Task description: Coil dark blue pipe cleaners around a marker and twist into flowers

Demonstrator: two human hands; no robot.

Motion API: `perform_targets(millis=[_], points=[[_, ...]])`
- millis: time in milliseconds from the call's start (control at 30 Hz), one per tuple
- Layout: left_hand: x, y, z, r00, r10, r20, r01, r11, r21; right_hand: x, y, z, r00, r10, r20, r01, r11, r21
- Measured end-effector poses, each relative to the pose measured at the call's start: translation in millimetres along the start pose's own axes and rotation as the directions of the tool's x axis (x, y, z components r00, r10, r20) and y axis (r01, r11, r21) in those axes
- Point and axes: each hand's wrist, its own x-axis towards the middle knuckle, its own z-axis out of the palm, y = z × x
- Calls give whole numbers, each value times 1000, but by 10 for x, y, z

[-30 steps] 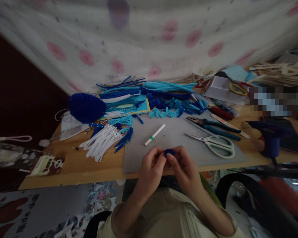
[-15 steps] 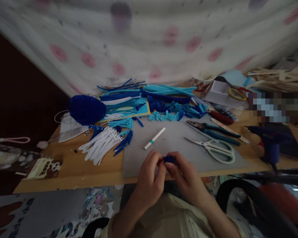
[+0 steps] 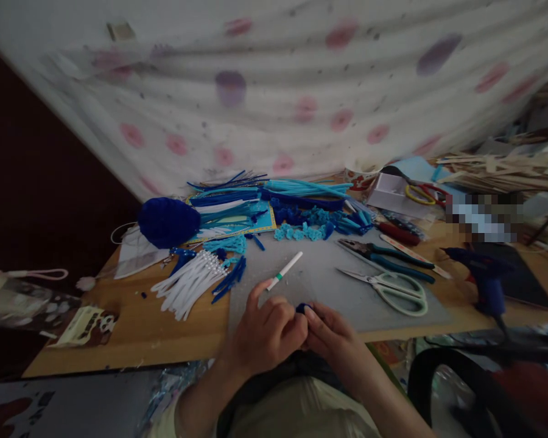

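Observation:
Between my two hands, just over the table's front edge, is a small dark blue fuzzy piece (image 3: 304,308), probably chenille stem, mostly hidden by fingers. The fingers of my left hand (image 3: 270,328) are curled against it, with one finger raised toward the white pen-like stick (image 3: 285,269). My right hand (image 3: 332,331) pinches the piece from the other side, thumb on top. The stick, with its green band, lies on the grey mat (image 3: 317,261) ahead of my hands. Scissors (image 3: 393,289) with pale green handles and teal-handled pliers (image 3: 388,258) rest to the right.
White beaded chenille stems (image 3: 189,283) fan out on the left, near a blue fuzzy ball (image 3: 168,222). Light blue chenille flowers (image 3: 304,231) line the mat's back. A blue glue gun (image 3: 484,277) stands at right. A spotted curtain (image 3: 274,121) hangs behind.
The view has tilted up slightly. My left hand has turned, its fingers curling over the blue piece while one finger lifts. My right hand stays on the piece, which is now more covered.

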Motion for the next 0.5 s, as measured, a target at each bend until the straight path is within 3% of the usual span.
perform_targets(millis=[100,167,267,367,400,433,500], points=[[26,-117,-76,977,202,61,-203,979,7,25,-2,8,991,114,62,-121,987,108],[47,-174,-116,948,283,143,-263,954,-145,46,3,9,979,184,90,-196,968,157],[108,-213,-161,869,360,338,-230,900,-369,70,17,4,962,253,102,-268,947,177],[194,-205,-218,763,371,529,-133,892,-433,71,19,2,958,264,114,-281,945,170],[217,-193,-242,762,352,544,-109,897,-428,65,15,2,963,242,117,-261,948,181],[232,-177,-268,791,311,527,-86,910,-407,58,11,2,972,203,117,-224,954,202],[232,-129,-311,911,142,388,-7,945,-328,40,2,-2,989,99,108,-124,958,258]])
